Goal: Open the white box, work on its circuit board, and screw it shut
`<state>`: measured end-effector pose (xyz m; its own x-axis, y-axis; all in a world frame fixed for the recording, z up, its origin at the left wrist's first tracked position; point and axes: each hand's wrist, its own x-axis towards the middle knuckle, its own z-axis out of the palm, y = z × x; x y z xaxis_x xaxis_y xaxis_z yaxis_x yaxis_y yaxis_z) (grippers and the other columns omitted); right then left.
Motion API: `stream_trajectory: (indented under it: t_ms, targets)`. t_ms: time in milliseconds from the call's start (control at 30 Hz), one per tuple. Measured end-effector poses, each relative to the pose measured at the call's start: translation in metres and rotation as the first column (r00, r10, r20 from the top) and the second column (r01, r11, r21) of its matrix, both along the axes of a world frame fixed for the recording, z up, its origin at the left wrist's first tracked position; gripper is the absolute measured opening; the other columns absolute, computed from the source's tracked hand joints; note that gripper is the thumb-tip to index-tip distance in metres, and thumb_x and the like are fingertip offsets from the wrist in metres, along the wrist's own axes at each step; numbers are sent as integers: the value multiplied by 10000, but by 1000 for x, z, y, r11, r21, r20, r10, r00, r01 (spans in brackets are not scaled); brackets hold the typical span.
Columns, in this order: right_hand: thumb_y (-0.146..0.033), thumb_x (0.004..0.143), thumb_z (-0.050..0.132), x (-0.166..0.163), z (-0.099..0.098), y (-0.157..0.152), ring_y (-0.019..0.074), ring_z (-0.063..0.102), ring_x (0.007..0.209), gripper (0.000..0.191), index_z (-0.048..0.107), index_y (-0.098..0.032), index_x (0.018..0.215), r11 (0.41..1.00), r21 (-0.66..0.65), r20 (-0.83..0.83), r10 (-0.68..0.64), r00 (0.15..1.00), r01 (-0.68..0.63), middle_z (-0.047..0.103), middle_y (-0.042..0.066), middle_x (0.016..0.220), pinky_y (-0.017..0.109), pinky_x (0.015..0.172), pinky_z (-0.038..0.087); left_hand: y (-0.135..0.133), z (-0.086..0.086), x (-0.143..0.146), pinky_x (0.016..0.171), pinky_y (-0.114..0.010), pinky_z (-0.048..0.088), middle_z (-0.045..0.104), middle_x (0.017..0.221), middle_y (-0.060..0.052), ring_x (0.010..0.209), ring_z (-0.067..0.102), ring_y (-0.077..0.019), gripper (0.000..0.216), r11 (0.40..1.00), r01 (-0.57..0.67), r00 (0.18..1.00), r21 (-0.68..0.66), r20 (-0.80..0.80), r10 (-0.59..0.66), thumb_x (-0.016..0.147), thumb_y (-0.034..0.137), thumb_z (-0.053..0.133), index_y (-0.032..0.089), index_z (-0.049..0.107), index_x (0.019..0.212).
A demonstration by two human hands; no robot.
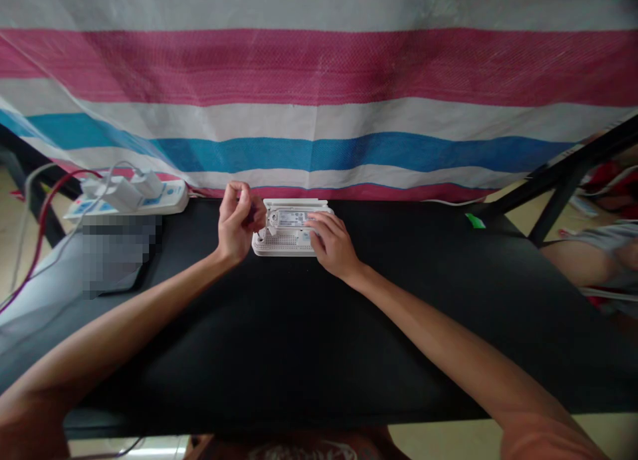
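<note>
A white plastic device, with vent holes and a printed label on its upturned face, lies on the black table in front of me. It looks like a router or modem, though the exact kind is unclear. Curled fingers close my left hand just above the device's left end; a small dark thing seems to show by the fingertips, too unclear to name. On the device's right end, my right hand grips it, fingers over the face and thumb toward the near side. That end is partly hidden beneath the hand.
At the back left, a white power strip holds several plugs, with red and white cables trailing left. A dark flat object, partly pixelated, lies below it. A green scrap sits at right. Striped sheeting hangs behind; a person's leg shows at far right.
</note>
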<state>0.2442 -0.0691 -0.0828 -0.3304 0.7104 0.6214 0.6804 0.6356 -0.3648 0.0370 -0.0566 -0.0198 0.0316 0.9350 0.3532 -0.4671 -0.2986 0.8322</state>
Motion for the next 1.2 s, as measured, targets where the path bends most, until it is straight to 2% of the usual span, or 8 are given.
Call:
stream_trajectory:
  t_ms: [133, 233, 500, 667, 767, 867, 1067, 1200]
  targets:
    - [-260, 969, 408, 0, 1, -1, 249, 554, 1231, 284, 659, -209, 1092, 1000, -17, 4, 1, 1000, -1, 660, 111, 1230, 473, 1067, 439, 2, -2, 1, 364, -217, 291, 543, 617, 41, 419, 459, -81, 356, 992, -95, 995, 85, -19, 97, 838, 449, 725, 220, 460, 775]
    - [-259, 970, 408, 1, 0, 0, 251, 552, 1231, 287, 656, -195, 1097, 1000, -12, 1, 5, 1000, -5, 660, 120, 1233, 466, 1068, 437, 3, -3, 0, 388, -216, 350, 550, 620, 32, 442, 498, -87, 316, 993, -68, 996, 101, -48, 73, 862, 438, 707, 197, 521, 776]
    - [-259, 968, 416, 0, 0, -1, 257, 559, 1221, 278, 655, -206, 1099, 1000, -20, -5, 7, 1000, -8, 657, 114, 1228, 478, 1061, 441, 5, 4, -4, 452, -222, 378, 465, 576, 28, 484, 472, -92, 322, 989, 133, 989, -58, -63, -137, 854, 455, 699, 178, 556, 770]
    - [-245, 958, 429, -1, -1, 0, 255, 562, 1216, 263, 663, -209, 1072, 1000, -2, 1, -6, 1000, 6, 659, 112, 1226, 474, 1053, 451, 4, 1, -2, 408, -202, 256, 312, 541, 69, 440, 317, -73, 423, 987, 155, 988, -49, -16, -156, 821, 587, 673, 210, 493, 754]
    - [-228, 946, 426, -1, -2, 0, 260, 569, 1204, 268, 667, -186, 1054, 1000, 28, 14, -7, 1000, 6, 665, 129, 1216, 470, 1042, 461, 2, -2, 4, 399, -181, 190, 306, 540, 93, 432, 287, -68, 440, 995, 99, 995, -11, 22, -99, 749, 531, 771, 245, 450, 842]
    - [-209, 935, 423, -2, -2, 0, 259, 585, 1187, 272, 669, -185, 1050, 999, 46, 23, -8, 1000, 7, 673, 134, 1203, 475, 1045, 460, 1, -4, 11, 390, -167, 163, 335, 548, 100, 418, 277, -51, 400, 999, -31, 997, 12, 74, 30, 785, 440, 768, 237, 426, 820]
    - [-184, 929, 438, -3, -2, 1, 260, 591, 1174, 260, 668, -176, 1050, 997, 75, 13, -4, 1000, 3, 678, 137, 1189, 464, 1035, 466, -1, -7, 15, 383, -186, 251, 507, 595, 52, 443, 410, -60, 330, 963, -267, 964, 31, 10, 267, 830, 435, 724, 193, 516, 744]
    - [-189, 935, 437, -2, -3, 2, 256, 585, 1184, 257, 668, -171, 1045, 997, 82, 22, -5, 1000, 3, 676, 134, 1190, 442, 1037, 461, -2, -7, 11, 401, -184, 291, 511, 583, 30, 464, 441, -69, 344, 960, -278, 960, 16, -5, 279, 856, 481, 693, 171, 593, 745]
